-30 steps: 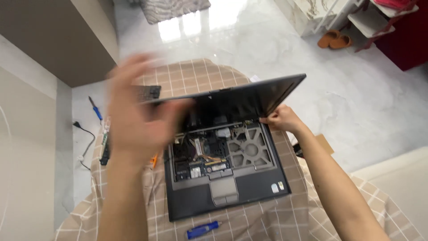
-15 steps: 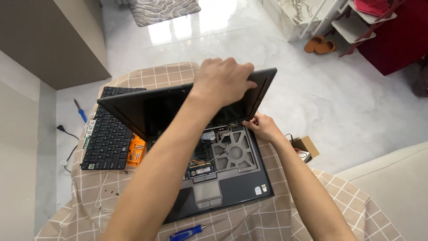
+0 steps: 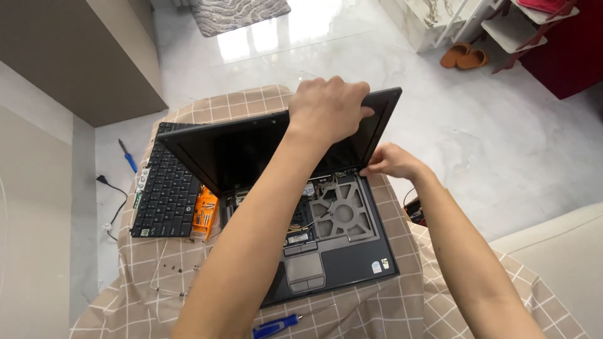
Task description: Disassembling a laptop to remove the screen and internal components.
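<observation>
I see a black laptop (image 3: 276,188) and a black keyboard (image 3: 164,188) on a tan, white-checked cloth (image 3: 377,307); an orange screwdriver case (image 3: 205,213); a blue pen (image 3: 276,326).

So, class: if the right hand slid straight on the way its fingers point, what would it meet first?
The right hand points left along the hinge line, fingertips at the lid's lower right corner. Going on, it would probably meet the lid's bottom edge and hinge first, though depth is unclear.

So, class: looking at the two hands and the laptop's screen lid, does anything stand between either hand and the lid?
Nothing visible does. The left hand already grips the top edge of the screen lid, and the right hand rests at its right hinge corner. The detached keyboard and orange tool case lie off to the left, apart from both hands.
</observation>
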